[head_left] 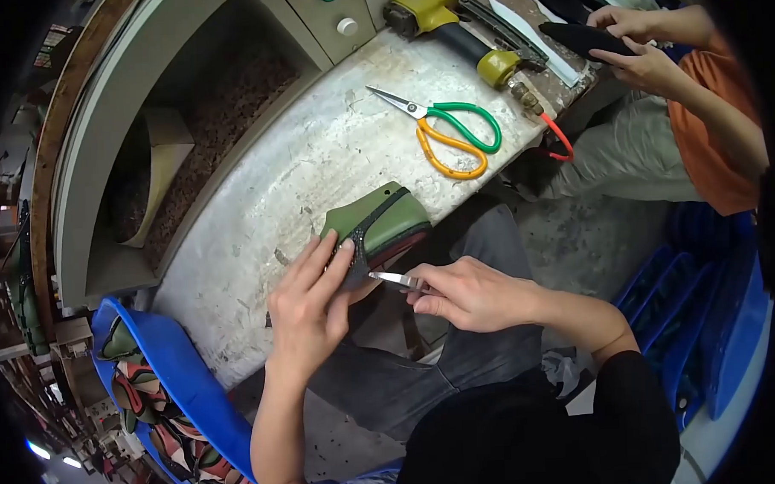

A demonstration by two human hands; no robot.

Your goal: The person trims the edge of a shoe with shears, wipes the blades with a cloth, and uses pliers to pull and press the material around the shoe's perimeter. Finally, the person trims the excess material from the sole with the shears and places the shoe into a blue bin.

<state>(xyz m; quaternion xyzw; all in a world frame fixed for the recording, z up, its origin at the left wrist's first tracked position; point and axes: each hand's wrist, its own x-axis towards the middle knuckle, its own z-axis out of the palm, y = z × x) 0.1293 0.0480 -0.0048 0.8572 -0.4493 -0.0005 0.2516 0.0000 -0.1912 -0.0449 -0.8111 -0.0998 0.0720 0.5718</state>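
Metal tool (396, 280) against green shoe upper (387, 221).
Press flat under spread left hand (309, 309); steady tool, pinched tight in right hand (470, 294).

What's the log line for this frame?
left hand: holds green shoe upper at bench edge | right hand: pinches metal tool, tip at upper | scissors: lying on bench, untouched

Bright, even light falls from above on the pale bench (316, 159), without hard glare. The scissors (452, 129) throw only a faint shadow, and the recess (204, 129) past the bench's left edge is dim. The left hand (309, 304), right hand (470, 294) and green shoe upper (387, 221) are sharp, and the metal tool (397, 280) glints. Fisheye distortion bends the bench's edges; the frame's corners go black.
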